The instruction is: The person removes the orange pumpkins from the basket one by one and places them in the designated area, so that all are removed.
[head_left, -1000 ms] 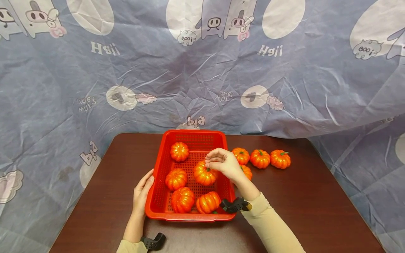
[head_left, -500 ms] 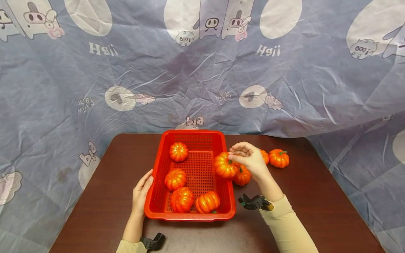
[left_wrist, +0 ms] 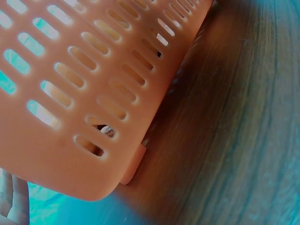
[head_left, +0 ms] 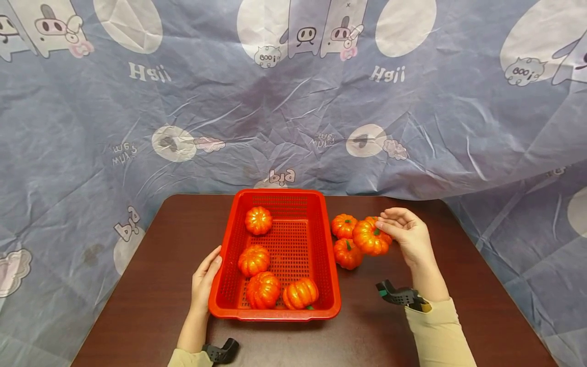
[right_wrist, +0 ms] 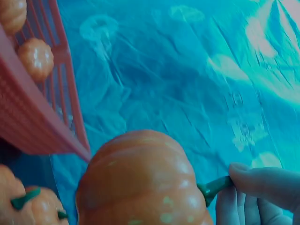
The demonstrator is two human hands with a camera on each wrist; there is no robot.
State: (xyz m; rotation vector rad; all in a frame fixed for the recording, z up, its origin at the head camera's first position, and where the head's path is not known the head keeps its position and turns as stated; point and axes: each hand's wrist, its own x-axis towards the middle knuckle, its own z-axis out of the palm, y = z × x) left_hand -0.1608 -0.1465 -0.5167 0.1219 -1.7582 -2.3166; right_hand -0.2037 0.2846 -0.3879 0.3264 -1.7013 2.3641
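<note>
My right hand (head_left: pixel 409 235) pinches the green stem of a small orange pumpkin (head_left: pixel 370 237) and holds it over the table, right of the red basket (head_left: pixel 274 315). The right wrist view shows thumb and fingers on the stem (right_wrist: pixel 216 186), with the pumpkin (right_wrist: pixel 140 183) hanging off it. With fingers along its outer left wall, my left hand (head_left: pixel 205 280) holds the basket. The left wrist view shows the slotted basket wall (left_wrist: pixel 65 136) close up and part of the fingers (left_wrist: pixel 13 197) at lower left. Several pumpkins lie inside, such as one at the back left (head_left: pixel 259 220).
Two pumpkins, a rear one (head_left: pixel 343 226) and a nearer one (head_left: pixel 348 254), rest on the brown table (head_left: pixel 440 285) just right of the basket. The held pumpkin and right hand hide what lies behind them. A patterned grey-blue cloth (head_left: pixel 275 107) hangs behind the table.
My right hand has carried the pumpkin from inside the basket rightward over its right rim to above the table. The left hand and the basket have stayed nearly still.
</note>
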